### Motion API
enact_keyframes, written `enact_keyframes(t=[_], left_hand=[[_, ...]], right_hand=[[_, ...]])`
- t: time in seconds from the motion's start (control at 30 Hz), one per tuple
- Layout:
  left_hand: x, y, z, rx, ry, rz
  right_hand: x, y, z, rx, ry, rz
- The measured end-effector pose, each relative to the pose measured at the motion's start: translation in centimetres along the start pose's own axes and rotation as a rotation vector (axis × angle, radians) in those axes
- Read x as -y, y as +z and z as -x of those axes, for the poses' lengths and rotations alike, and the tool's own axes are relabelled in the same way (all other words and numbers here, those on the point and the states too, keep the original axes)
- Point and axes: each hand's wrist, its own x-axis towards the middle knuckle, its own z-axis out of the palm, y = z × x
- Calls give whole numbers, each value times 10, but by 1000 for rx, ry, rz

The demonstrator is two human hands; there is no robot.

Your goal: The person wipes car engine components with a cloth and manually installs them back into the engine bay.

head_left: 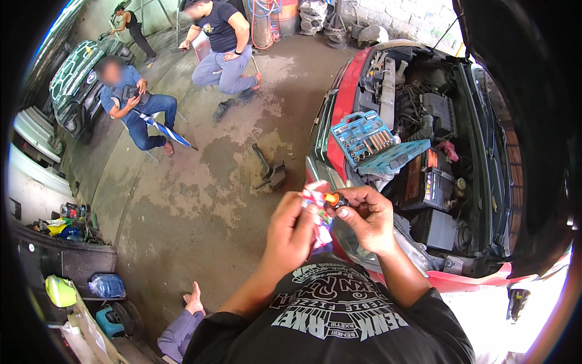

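Observation:
Both of my hands are raised in front of my chest, beside the front of the red car. My left hand (287,227) is closed on a crumpled red-and-white patterned cloth (323,230). Between the fingertips of my right hand (373,219) sits a small orange light bulb in a black socket (333,199). The bulb's orange end points toward the cloth and seems to touch it. Some of my left fingers are hidden behind the cloth.
A blue socket-set case (364,134) lies unfolded on the car's front edge. Beyond it are the open engine bay and a car battery (429,181). A dark metal part (270,173) lies on the floor. Two people sit at the left; another stands farther back.

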Motion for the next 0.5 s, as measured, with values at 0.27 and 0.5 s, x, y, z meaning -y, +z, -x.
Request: enact_keyframes(t=[0.27, 0.5], left_hand=[[-18, -10, -11, 179, 293, -333], [-21, -31, -20, 369, 254, -460]], right_hand=[[8, -4, 5, 66, 186, 163], [19, 1, 5, 119, 124, 413]])
